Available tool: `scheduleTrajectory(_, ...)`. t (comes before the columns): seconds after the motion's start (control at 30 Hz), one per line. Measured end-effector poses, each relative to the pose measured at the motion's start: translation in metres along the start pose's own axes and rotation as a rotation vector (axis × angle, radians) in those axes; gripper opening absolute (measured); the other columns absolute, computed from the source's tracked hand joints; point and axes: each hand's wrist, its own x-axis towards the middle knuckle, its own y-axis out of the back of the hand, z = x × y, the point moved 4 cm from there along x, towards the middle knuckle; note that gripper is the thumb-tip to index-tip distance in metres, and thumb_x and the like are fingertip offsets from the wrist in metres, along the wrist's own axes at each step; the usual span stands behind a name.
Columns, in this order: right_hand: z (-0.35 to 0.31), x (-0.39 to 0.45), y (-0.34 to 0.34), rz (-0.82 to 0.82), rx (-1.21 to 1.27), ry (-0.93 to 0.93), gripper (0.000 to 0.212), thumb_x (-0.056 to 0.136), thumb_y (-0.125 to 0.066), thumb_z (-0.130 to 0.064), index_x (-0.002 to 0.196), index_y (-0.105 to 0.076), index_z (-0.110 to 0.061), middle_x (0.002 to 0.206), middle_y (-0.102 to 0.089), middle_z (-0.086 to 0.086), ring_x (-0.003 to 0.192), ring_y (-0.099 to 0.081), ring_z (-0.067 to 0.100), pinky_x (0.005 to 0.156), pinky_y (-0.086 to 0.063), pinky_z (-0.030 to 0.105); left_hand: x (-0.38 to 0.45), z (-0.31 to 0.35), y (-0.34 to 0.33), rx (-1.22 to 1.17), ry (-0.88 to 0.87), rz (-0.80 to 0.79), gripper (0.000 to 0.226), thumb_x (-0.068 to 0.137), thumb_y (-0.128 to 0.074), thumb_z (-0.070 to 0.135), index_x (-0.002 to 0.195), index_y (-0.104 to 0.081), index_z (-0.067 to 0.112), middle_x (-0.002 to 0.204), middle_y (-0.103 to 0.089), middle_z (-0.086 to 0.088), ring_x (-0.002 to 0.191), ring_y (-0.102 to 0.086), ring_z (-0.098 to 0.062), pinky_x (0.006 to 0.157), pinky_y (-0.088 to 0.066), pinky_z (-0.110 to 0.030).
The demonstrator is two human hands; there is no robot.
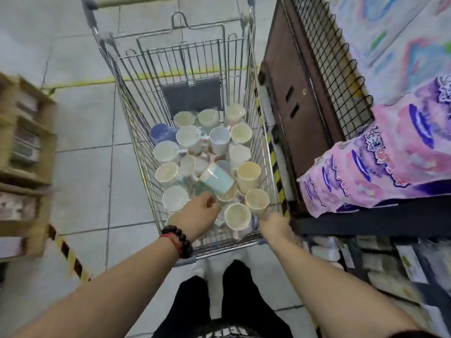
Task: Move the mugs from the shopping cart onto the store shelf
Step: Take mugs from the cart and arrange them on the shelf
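A wire shopping cart stands in front of me, its floor packed with several mugs, mostly cream and white ones standing upright. A light blue mug lies tipped on its side on top of the others. My left hand, with a dark bead bracelet on the wrist, reaches into the near end of the cart. Its fingers curl round a green-patterned mug, which is blurred. My right hand grips the cart's near right rim beside a cream mug.
A dark store shelf unit with a wire-grid side stands hard against the cart's right side, with pink and purple packages on it and lower shelves of goods below. A wooden rack stands at left. Yellow-black floor tape runs along the tiles.
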Motion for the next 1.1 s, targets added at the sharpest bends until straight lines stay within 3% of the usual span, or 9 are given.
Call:
scheduleTrajectory(0.1,0.009,0.022,-0.027,-0.061,0.105,-0.091,0.048,0.084,-0.055,-0.057,0.092,-0.066,-0.010,0.093,-0.069,0.011,0.085,-0.068,0.033,0.069,-0.054,0.034,-0.005,0.000,-0.012,0.036,0.015,0.008,0.012,0.090,-0.050,0.028,0.095,-0.059,0.024,0.075,-0.052,0.012,0.062,-0.043,0.003,0.054,-0.034,-0.002)
scheduleTrajectory(0.27,0.029,0.076,-0.094,-0.132,0.298,-0.243,0.047,0.081,-0.056,-0.050,0.097,-0.068,-0.007,0.091,-0.071,0.014,0.087,-0.070,0.032,0.073,-0.059,0.041,-0.006,-0.024,-0.043,-0.068,0.093,-0.056,0.013,0.089,-0.054,0.026,0.095,-0.063,0.019,0.093,-0.065,0.004,0.086,-0.058,-0.015,0.077,-0.045,-0.024)
scheduleTrajectory(0.4,0.000,0.039,-0.063,-0.156,0.410,-0.273,0.027,0.091,-0.061,-0.027,0.098,-0.065,-0.001,0.090,-0.070,0.018,0.061,-0.068,0.028,0.051,-0.056,0.034,-0.007,-0.041,-0.059,-0.081,0.141,-0.088,0.016,0.086,-0.055,0.024,0.099,-0.064,0.022,0.103,-0.067,0.005,0.092,-0.059,-0.014,0.078,-0.043,-0.022)
scheduleTrajectory(0.5,-0.006,0.035,-0.054,-0.131,0.381,-0.275,0.025,0.092,-0.061,-0.023,0.104,-0.065,-0.001,0.098,-0.066,0.017,0.073,-0.070,0.032,0.063,-0.059,0.039,-0.007,-0.045,-0.062,-0.080,0.176,-0.117,0.015,0.086,-0.055,0.026,0.098,-0.063,0.026,0.103,-0.065,0.006,0.094,-0.058,-0.015,0.079,-0.041,-0.021)
scheduleTrajectory(0.6,-0.010,0.027,-0.042,-0.045,0.205,-0.186,0.031,0.093,-0.055,-0.034,0.097,-0.069,-0.007,0.098,-0.069,0.014,0.098,-0.064,0.034,0.074,-0.046,0.032,-0.005,-0.044,-0.065,-0.117,0.174,-0.134,0.013,0.086,-0.055,0.023,0.096,-0.063,0.026,0.098,-0.065,0.007,0.092,-0.059,-0.014,0.079,-0.044,-0.023)
scheduleTrajectory(0.7,-0.005,0.017,-0.034,0.050,0.220,-0.098,0.036,0.089,-0.050,-0.042,0.070,-0.067,-0.017,0.071,-0.068,0.004,0.078,-0.065,0.028,0.071,-0.052,0.032,-0.002,-0.035,-0.066,-0.178,0.136,-0.169,0.011,0.086,-0.058,0.021,0.095,-0.064,0.024,0.098,-0.066,0.006,0.092,-0.060,-0.012,0.080,-0.045,-0.022)
scheduleTrajectory(0.9,-0.017,-0.027,0.002,0.254,0.384,0.208,0.030,0.089,-0.060,-0.039,0.068,-0.055,-0.019,0.072,-0.058,-0.004,0.071,-0.055,0.020,0.064,-0.042,0.033,0.006,-0.007,-0.069,-0.450,0.156,-0.152,0.021,0.088,-0.060,0.019,0.108,-0.067,0.017,0.106,-0.068,-0.005,0.095,-0.063,-0.019,0.084,-0.052,-0.031)
scheduleTrajectory(1.0,-0.035,-0.053,0.005,0.254,0.403,0.353,0.020,0.082,-0.069,-0.026,0.070,-0.056,-0.016,0.075,-0.051,-0.007,0.070,-0.047,0.014,0.063,-0.028,0.027,0.009,0.010,-0.067,-0.534,0.113,-0.170,0.011,0.090,-0.059,0.022,0.086,-0.069,0.023,0.088,-0.066,-0.001,0.082,-0.059,-0.014,0.068,-0.051,-0.028)
scheduleTrajectory(1.1,-0.050,-0.074,-0.007,0.233,0.488,0.488,0.016,0.080,-0.073,-0.016,0.071,-0.059,-0.013,0.076,-0.052,-0.002,0.068,-0.047,0.013,0.061,-0.026,0.022,0.016,0.005,-0.058,-0.538,0.158,-0.126,0.029,0.083,-0.063,0.038,0.067,-0.070,0.015,0.071,-0.066,-0.003,0.070,-0.059,-0.016,0.074,-0.052,-0.035)
